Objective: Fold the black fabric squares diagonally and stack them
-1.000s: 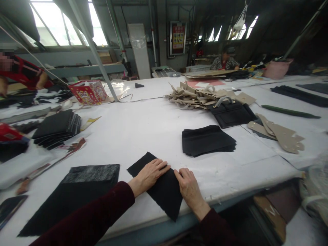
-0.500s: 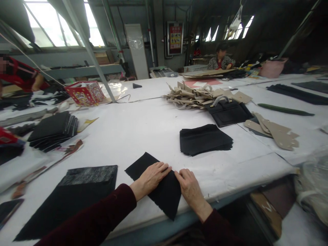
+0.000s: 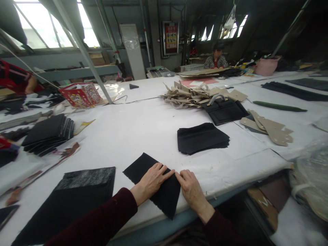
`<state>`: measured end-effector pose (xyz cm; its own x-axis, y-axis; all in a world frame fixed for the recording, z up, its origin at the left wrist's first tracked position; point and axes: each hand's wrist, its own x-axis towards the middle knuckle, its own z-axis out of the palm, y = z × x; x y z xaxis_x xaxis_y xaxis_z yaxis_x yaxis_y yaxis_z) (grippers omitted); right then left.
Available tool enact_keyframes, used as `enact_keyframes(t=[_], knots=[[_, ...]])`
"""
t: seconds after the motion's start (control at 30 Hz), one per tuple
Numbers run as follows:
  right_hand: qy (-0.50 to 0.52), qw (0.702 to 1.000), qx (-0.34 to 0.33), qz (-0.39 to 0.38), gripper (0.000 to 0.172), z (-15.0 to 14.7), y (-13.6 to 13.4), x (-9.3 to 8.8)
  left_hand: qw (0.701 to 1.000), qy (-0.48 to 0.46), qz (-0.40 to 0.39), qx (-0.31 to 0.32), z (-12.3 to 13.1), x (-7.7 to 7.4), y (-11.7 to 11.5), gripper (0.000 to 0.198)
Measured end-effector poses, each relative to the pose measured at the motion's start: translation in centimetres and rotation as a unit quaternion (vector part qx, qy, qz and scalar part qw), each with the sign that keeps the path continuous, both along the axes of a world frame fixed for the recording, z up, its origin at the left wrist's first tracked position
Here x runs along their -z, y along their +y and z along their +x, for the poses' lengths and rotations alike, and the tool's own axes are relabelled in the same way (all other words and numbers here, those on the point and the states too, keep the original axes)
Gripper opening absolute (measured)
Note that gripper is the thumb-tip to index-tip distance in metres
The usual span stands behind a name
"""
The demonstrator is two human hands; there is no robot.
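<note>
Shifted slightly leftward in our view since the earlier frame, the whole table scene sits beyond our two hands, which lie flat and apart, palms down, clamping nothing. Our left hand [image 3: 151,182] and right hand [image 3: 192,191] press on a black felt-like fabric piece [image 3: 166,198], fingertips almost meeting above its middle, its lower tip at the near edge of the white-covered table [image 3: 225,171]. We judge that a slip of either palm could push that tip over the edge or skew the ragged-edged piece out of line. Just to our left lies a wide black sheet with a grey fuzzy band [image 3: 87,179]; ahead sits a neat stack of black fabric pieces [image 3: 202,138]. To our right, a clear plastic bag [image 3: 310,181] sags beside the table, its contents too blurred to tell. Farther off are a black leather handbag [image 3: 224,111], a heap of beige strap pieces [image 3: 189,97] and, to the left, a red printed cardboard carton [image 3: 80,95], its inside hidden. Farthest, a pink container [image 3: 266,66] stands beyond a seated co-worker [image 3: 215,59].
</note>
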<state>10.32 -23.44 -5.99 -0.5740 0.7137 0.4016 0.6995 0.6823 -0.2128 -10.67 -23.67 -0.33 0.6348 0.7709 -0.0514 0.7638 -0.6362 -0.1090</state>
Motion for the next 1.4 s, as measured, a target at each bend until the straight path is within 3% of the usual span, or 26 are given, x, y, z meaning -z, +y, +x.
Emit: enact_keyframes(t=[0.77,1.0,1.17,1.3,1.4], knots=[[0.044,0.998,0.034,-0.034,0.030,2.9,-2.1,-1.1,1.000,0.021,0.020,-0.009,0.3,0.5,-0.5,0.078],[0.037,0.997,0.058,-0.020,0.034,0.2,-1.6,-1.7,1.000,0.002,0.018,-0.015,0.3,0.6,-0.6,0.073],[0.021,0.998,0.061,-0.026,0.030,-0.3,-2.0,-1.4,0.998,-0.045,-0.013,-0.045,-3.1,0.6,0.7,0.064],[0.034,0.998,0.049,-0.035,0.030,0.3,-1.8,-1.2,0.989,-0.047,-0.018,-0.136,-7.3,0.3,2.8,0.060],[0.060,0.995,0.056,-0.061,0.021,-0.2,-1.1,-1.8,0.978,-0.087,-0.031,-0.189,-8.8,-0.3,4.1,0.041]])
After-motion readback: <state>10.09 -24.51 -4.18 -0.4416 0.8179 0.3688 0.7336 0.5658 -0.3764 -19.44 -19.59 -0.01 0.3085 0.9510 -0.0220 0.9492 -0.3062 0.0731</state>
